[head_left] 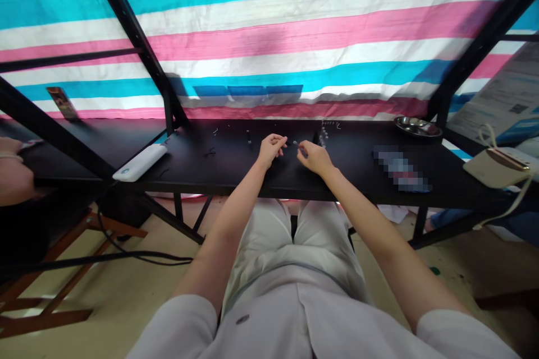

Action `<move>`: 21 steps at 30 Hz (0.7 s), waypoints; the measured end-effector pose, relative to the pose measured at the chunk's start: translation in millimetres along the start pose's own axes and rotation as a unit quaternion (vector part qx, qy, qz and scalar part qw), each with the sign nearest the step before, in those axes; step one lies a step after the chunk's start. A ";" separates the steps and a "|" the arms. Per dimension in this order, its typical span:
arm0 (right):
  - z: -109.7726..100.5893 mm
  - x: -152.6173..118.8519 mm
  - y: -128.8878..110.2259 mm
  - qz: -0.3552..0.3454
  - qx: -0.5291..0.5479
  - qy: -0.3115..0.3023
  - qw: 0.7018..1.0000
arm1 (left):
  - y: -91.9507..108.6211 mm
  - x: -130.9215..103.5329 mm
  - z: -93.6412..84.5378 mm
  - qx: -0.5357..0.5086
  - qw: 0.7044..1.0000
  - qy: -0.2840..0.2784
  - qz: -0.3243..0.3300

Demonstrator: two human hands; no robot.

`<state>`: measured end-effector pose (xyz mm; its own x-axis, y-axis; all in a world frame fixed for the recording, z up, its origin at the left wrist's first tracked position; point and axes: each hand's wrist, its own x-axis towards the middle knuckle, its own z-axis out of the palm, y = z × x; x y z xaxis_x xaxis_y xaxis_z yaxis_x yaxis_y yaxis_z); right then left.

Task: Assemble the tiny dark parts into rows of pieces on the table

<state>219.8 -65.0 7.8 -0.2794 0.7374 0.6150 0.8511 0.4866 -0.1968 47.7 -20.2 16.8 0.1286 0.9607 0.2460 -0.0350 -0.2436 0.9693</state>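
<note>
Because both pieces are very small, each is gripped at the fingertips rather than in the palm. The left hand [270, 152] has its thumb and forefinger together on a small dark piece [287, 143]. The right hand [314, 156] has its thumb and forefinger closed on a small clear piece [295, 143]. Both pieces lie between the hands, close but apart, just over the black tabletop [345, 176]. This grip leaves the facing ends exposed, presumably for a clear line of sight. Whether any other finger touches either piece cannot be determined.

Both forearms extend over the near edge of the tabletop; this posture likely steadies fine finger movement. Just beyond the right hand, a group of clear pieces [324, 136] is set out in rows, an arrangement that probably makes single pieces easy to pick out. On the left side, dark bits [209, 152] lie loosely, apart from the clear ones, so the two kinds are not mixed.

The metal dish [418, 128] at the far right and the white device [141, 162] at the left end lie well apart from the hands, which leaves elbow room. Pixelation hides the details of the flat item [402, 171] at right.
</note>
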 end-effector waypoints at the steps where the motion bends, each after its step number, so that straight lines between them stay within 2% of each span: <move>1: -0.6 -0.2 -0.5 -0.008 0.017 -0.003 1.000 | 0.1 -0.8 0.7 -0.002 0.999 -0.032 -0.007; 4: -0.4 -1.0 -0.6 -0.029 0.067 -0.020 0.997 | 0.1 -3.2 1.8 -0.017 0.994 -0.108 -0.022; 6: 1.2 -1.6 0.5 -0.031 0.094 -0.033 0.995 | 0.4 -4.4 1.8 -0.028 0.991 -0.130 -0.028; 13: 5.3 -2.8 4.1 -0.005 0.132 -0.049 0.990 | 0.9 -6.0 1.4 -0.033 0.986 -0.157 -0.043; 18: 6.7 -1.7 4.8 0.018 0.135 -0.082 0.987 | 1.8 -7.6 1.9 -0.023 0.980 -0.188 -0.056; 21: 6.8 -1.6 9.5 0.044 0.133 -0.089 0.986 | 3.1 -7.4 2.6 -0.020 0.983 -0.177 -0.050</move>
<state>225.4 -58.4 -0.2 -0.3035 0.8412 0.4475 0.7349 0.5056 -0.4520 49.2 -28.3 18.0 0.4693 0.8715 0.1425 -0.0434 -0.1384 0.9894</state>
